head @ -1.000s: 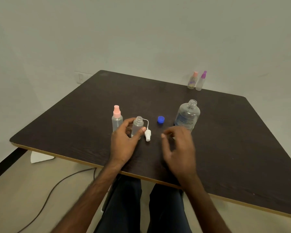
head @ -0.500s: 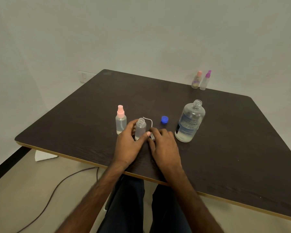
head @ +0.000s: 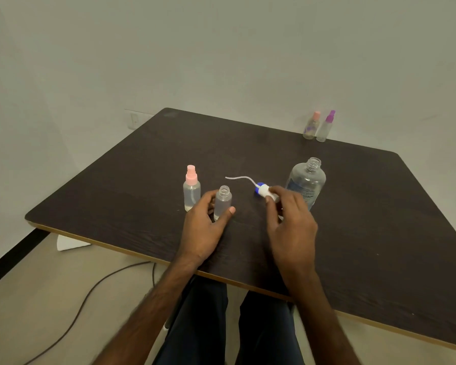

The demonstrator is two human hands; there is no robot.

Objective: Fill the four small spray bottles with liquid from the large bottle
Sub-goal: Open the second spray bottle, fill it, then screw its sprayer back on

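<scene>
My left hand (head: 204, 230) grips an uncapped small clear bottle (head: 223, 200) standing on the dark table (head: 142, 180). My right hand (head: 291, 225) pinches the white spray head (head: 267, 192), lifted above the table, its thin dip tube (head: 240, 178) pointing left. The blue cap (head: 258, 186) lies partly hidden behind the spray head. A pink-capped small bottle (head: 192, 189) with clear liquid stands just left of the open one. The large clear bottle (head: 307, 181), uncapped and nearly empty, stands behind my right hand. Two more small bottles, pink-topped (head: 312, 125) and purple-topped (head: 326, 126), stand at the far edge.
The table's front edge (head: 148, 258) runs right under my forearms. A dark cable (head: 84, 296) and a white scrap (head: 69, 243) lie on the floor at left. A wall socket (head: 134, 119) sits behind the table's far left corner.
My right hand has picked the white spray head up off the table and raised it to the right. My left hand kept its hold on the open small bottle.
</scene>
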